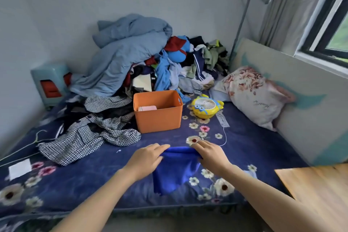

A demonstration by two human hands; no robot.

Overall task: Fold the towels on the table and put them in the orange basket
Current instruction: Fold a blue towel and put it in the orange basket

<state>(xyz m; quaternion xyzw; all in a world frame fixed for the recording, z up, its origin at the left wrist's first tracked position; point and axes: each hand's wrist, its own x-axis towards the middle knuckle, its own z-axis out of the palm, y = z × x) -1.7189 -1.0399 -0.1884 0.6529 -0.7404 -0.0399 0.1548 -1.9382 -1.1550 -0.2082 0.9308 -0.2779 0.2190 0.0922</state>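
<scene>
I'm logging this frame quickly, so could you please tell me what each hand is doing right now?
Left hand: pinching the far left corner of the blue towel.
Right hand: pinching the towel's far right corner.

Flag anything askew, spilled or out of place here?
Nothing spilled or damaged. The blue towel held by the left hand and right hand lies skewed, its near edge uneven. A heap of unfolded clothes crowds the orange basket from behind; a checked garment sprawls beside it.
</scene>
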